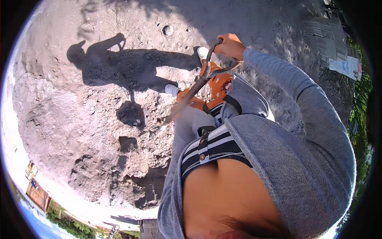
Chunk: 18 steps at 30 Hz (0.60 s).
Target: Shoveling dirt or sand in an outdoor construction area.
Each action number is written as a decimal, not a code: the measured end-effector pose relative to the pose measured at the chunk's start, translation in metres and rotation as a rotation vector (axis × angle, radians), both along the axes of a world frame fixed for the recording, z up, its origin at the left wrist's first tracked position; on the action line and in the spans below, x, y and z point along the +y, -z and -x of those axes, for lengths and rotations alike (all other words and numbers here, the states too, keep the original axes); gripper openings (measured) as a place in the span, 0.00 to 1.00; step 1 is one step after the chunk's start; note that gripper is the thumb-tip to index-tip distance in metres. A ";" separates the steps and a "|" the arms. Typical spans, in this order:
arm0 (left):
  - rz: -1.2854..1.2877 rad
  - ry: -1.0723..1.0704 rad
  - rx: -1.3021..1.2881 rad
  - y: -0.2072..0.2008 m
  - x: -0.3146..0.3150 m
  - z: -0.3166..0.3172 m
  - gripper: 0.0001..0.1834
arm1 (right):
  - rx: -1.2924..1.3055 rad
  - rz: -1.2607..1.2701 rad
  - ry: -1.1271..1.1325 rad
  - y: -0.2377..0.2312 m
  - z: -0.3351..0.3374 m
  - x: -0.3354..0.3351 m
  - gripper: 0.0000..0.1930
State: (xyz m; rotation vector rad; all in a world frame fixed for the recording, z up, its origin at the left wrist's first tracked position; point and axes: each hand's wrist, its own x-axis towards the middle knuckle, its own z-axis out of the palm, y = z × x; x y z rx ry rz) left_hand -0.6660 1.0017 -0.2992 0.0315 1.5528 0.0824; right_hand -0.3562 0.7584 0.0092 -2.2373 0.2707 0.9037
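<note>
My right hand is closed round the top of a forked brown handle, which looks like the grip of a shovel. From the fork, its shaft slants down to the left past my orange patterned trousers and blurs near its lower end. The blade cannot be made out. My left arm, in a grey sleeve, reaches toward the lower shaft; its hand is too blurred and covered to make out. My feet, in a white shoe and another white shoe, stand on the dirt.
Rough, broken soil with clods and hollows lies to the left and below. My shadow falls across the ground, with a tool-shaped shadow. A small round object lies farther off. Stacked grey slabs and a pale sack sit at right.
</note>
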 end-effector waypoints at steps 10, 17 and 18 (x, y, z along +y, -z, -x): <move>-0.175 0.374 -0.022 -0.056 -0.092 -0.205 0.15 | -0.071 -0.275 0.236 0.041 -0.139 -0.200 0.13; -0.236 0.697 -0.089 -0.071 -0.212 -0.397 0.19 | -0.196 -0.269 0.278 0.050 -0.268 -0.336 0.09; -0.232 0.721 -0.101 -0.070 -0.234 -0.424 0.19 | -0.220 -0.219 0.283 0.049 -0.286 -0.358 0.08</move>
